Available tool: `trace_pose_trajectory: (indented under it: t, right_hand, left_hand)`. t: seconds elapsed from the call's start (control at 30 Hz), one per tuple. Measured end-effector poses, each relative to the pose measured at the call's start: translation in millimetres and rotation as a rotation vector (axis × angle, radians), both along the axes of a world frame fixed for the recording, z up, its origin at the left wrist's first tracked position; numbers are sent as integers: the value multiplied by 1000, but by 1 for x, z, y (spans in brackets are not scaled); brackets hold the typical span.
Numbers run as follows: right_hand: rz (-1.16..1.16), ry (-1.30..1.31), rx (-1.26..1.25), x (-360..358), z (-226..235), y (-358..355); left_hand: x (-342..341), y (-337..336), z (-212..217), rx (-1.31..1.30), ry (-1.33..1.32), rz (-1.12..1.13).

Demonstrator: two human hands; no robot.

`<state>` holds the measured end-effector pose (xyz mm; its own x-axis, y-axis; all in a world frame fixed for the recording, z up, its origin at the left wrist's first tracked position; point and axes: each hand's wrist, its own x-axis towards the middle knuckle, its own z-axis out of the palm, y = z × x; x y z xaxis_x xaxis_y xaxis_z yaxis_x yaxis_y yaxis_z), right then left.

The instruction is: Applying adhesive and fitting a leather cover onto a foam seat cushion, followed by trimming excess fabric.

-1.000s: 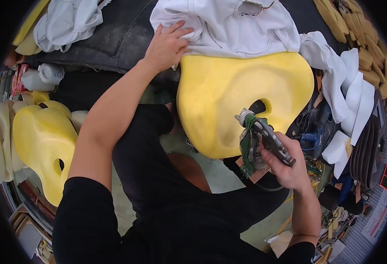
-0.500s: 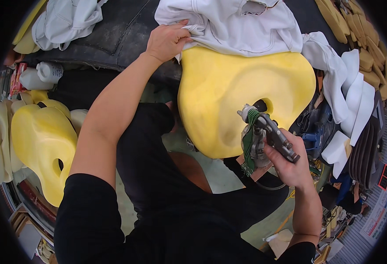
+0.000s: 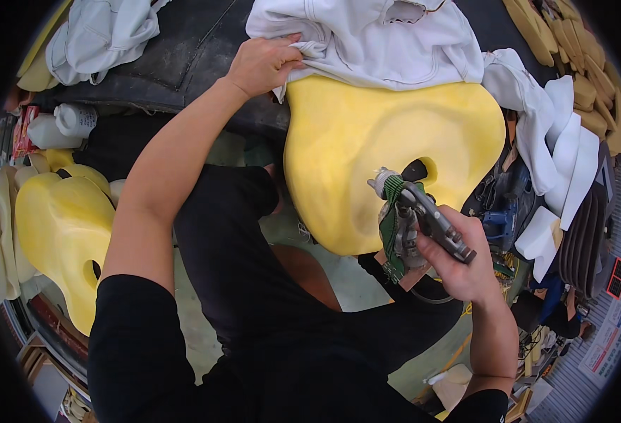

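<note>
"Left hand (image 3: 264, 65), spread out a second ago, now pinches the white fabric cover (image 3: 395, 53) at its near left side."
"And the right hand (image 3: 467, 264)?"
"Grasping a green-wrapped spray gun (image 3: 431, 220) over the near part of the yellow foam cushion (image 3: 338, 144)."
"Where's that cushion?"
"Right of centre, its far edge meeting the cover; a second yellow cushion (image 3: 56, 225) sits left."

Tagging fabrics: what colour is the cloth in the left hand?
The cloth is white; it shows best in the head view.
</note>
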<state>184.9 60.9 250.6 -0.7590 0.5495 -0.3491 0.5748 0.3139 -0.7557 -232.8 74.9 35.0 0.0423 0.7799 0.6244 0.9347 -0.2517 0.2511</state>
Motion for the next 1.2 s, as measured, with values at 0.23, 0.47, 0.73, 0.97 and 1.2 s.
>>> trace_pose_trajectory:
  t: [0.23, 0.47, 0.73, 0.97, 1.2]
  right_hand:
    - [-106, -53, -110, -20, 10, -7]
    - [-55, -35, -1, -11, 5, -5]
    - [-136, 1, -8, -17, 0, -10]
    - [-139, -35, -10, -13, 5, -13]
    - [-122, -7, 4, -18, -2, -15]
  left_hand:
    - [-8, -2, -2, -32, -16, 1]
    - [-16, 1, 7, -98, 41, -121]
    - [-14, 1, 13, -160, 67, -112]
    - [-15, 1, 13, -162, 11, -135]
    - [-12, 2, 14, -172, -9, -139]
